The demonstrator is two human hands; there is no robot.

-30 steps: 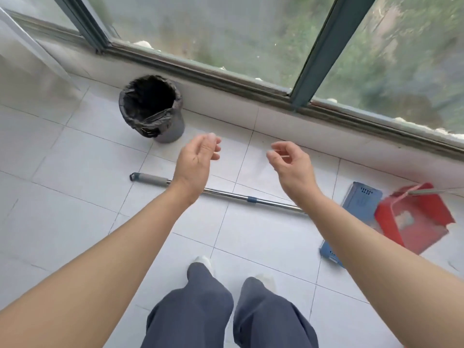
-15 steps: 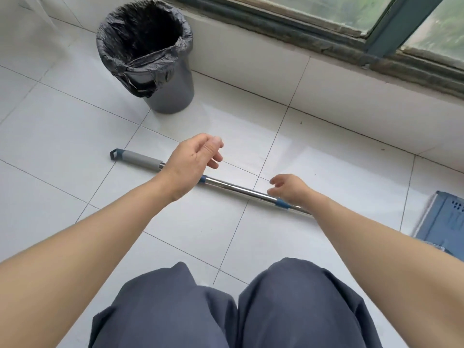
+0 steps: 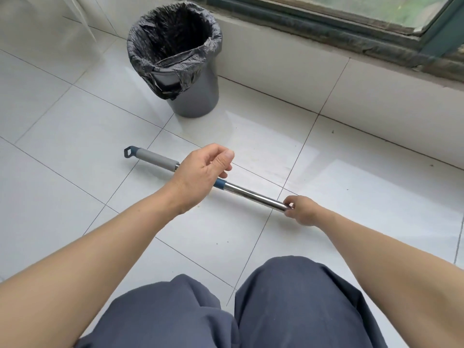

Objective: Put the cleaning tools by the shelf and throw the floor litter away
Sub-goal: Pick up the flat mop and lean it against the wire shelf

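A mop handle [image 3: 251, 194], a steel tube with a grey foam grip and a dark hanging loop at its left end, lies across the white floor tiles. My right hand [image 3: 301, 209] is closed around the tube at its right visible end, low to the floor. My left hand [image 3: 203, 172] hovers above the handle near the blue collar, fingers loosely curled and holding nothing. The mop head is out of view to the right.
A grey bin [image 3: 185, 71] lined with a black bag stands behind the handle, near the low tiled wall [image 3: 376, 81] under the window. My knees in dark blue trousers [image 3: 226, 310] fill the bottom of the view. Small dirt specks dot the tiles.
I have crouched lower and the view has shifted left, so the blue mop head and red dustpan have left the frame. My right hand has closed on the tube; the left stays above it.
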